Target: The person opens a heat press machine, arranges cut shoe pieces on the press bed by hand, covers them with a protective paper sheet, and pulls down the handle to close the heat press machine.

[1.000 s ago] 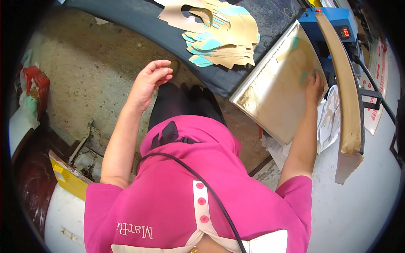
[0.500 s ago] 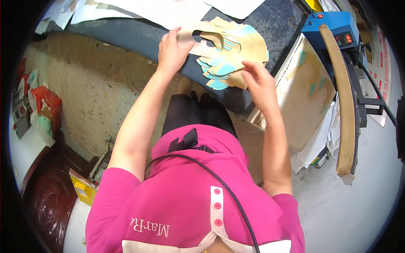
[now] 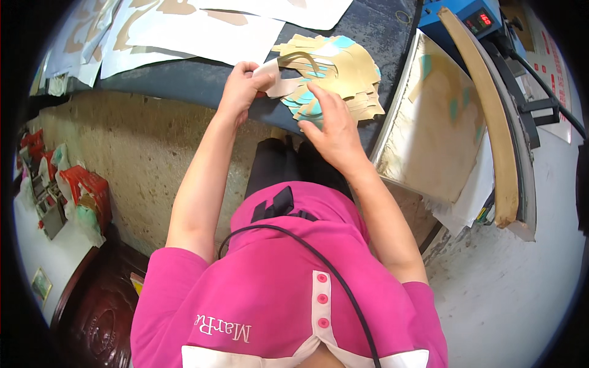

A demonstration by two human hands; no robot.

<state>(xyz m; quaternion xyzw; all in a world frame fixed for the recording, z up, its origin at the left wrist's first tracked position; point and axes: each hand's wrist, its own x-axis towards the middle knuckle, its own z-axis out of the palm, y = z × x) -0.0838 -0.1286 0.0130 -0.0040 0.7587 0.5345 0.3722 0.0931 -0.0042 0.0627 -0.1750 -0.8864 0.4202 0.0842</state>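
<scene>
A red basket (image 3: pixel 92 187) stands at far left. White sheets (image 3: pixel 202 40) bearing tan shapes lie across the dark tabletop (image 3: pixel 202 78). The left hand (image 3: pixel 239 92) pinches a pale curved piece (image 3: pixel 281 88) between thumb and fingers, at the left edge of a pile of tan and turquoise pieces (image 3: pixel 356 70) on the tabletop. The right hand (image 3: pixel 336 130), thumb and fingers spread, reaches over the pile's near edge; whether it touches, I cannot tell. Right of that are a stained board (image 3: pixel 423 138), a blue machine (image 3: pixel 469 11) and a long tan strip (image 3: pixel 498 135).
</scene>
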